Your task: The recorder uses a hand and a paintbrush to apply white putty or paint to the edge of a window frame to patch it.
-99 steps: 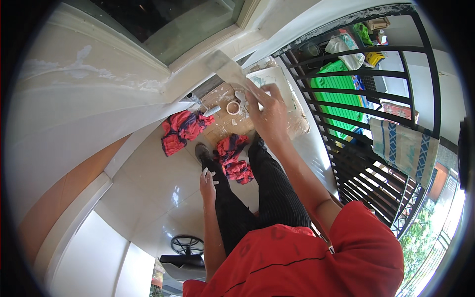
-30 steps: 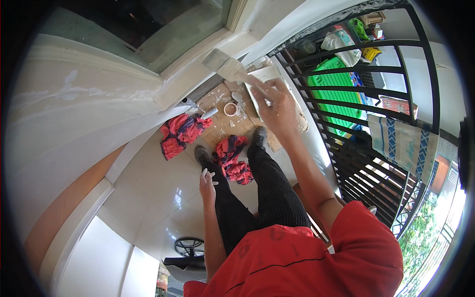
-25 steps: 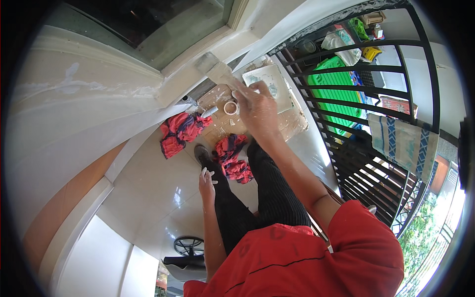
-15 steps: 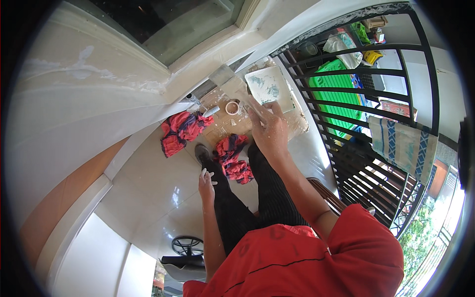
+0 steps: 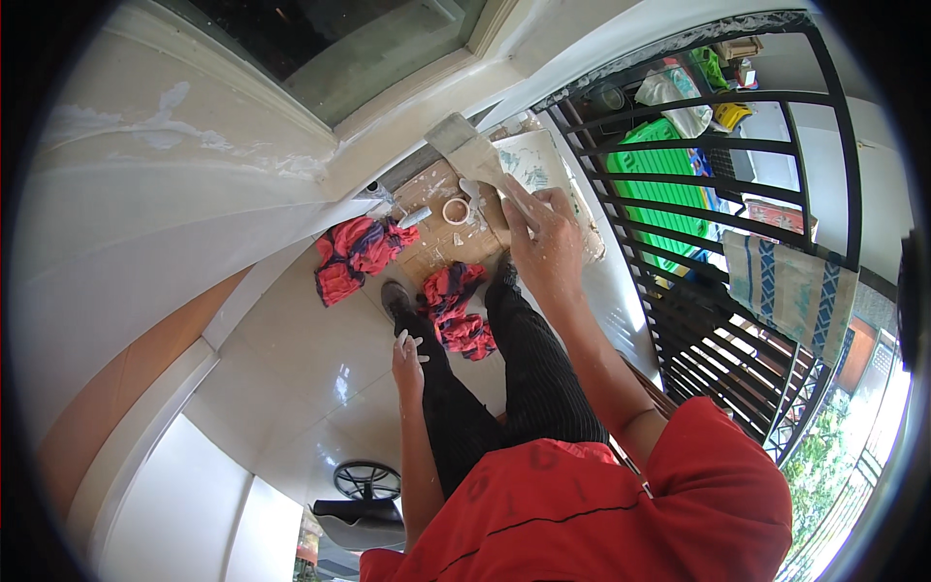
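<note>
My right hand point(image 5: 551, 247) is closed around the handle of a broad putty knife point(image 5: 475, 157), held out ahead of me. Its wide blade overlaps the wall edge below the window; whether it touches there I cannot tell. My left hand point(image 5: 407, 361) hangs beside my left knee, its whitened fingers apart and holding nothing I can see. Rough white patches point(image 5: 167, 121) mark the beige wall point(image 5: 116, 160) at the left. Beyond the knife lies a white tray point(image 5: 526, 155) with greenish smears, partly hidden by the blade and hand.
Stained cardboard point(image 5: 427, 257) covers the floor by the wall, with a small pinkish cup point(image 5: 456, 210) on it. Crumpled red-and-dark cloths point(image 5: 354, 254) lie near my feet. A black metal railing point(image 5: 698, 144) runs along the right, with a patterned cloth point(image 5: 790, 291) over it.
My right hand has shifted right and slightly farther away, carrying the putty knife, whose blade now covers part of the tray. My left hand has hardly moved.
</note>
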`<state>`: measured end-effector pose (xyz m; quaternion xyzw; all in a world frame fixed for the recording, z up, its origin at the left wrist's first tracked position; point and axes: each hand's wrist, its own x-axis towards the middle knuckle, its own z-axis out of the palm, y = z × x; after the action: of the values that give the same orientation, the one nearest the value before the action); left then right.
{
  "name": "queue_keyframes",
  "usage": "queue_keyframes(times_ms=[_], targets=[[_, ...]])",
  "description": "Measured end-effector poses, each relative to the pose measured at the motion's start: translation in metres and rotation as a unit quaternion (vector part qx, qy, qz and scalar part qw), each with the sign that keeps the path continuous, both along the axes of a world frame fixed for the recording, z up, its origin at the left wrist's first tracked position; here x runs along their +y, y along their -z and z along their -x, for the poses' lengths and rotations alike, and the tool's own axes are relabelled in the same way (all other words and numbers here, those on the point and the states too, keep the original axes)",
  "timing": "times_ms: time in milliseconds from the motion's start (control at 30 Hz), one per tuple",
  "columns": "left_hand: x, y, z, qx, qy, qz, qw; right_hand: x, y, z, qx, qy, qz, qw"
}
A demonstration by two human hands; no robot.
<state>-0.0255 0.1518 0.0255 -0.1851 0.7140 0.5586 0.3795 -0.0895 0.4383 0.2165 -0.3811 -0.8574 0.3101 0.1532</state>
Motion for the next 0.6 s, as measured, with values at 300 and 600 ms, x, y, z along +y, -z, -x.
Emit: queue_keyframes(times_ms=[300, 600], targets=[[0.013, -0.005, 0.005, 0.005, 0.035, 0.018, 0.999, -0.014, 0.002, 0.03, 0.036, -0.027, 0.031, 0.999], [0.002, -0.001, 0.001, 0.004, 0.026, 0.021, 0.999, -0.03, 0.016, 0.011, 0.032, -0.062, 0.028, 0.997]])
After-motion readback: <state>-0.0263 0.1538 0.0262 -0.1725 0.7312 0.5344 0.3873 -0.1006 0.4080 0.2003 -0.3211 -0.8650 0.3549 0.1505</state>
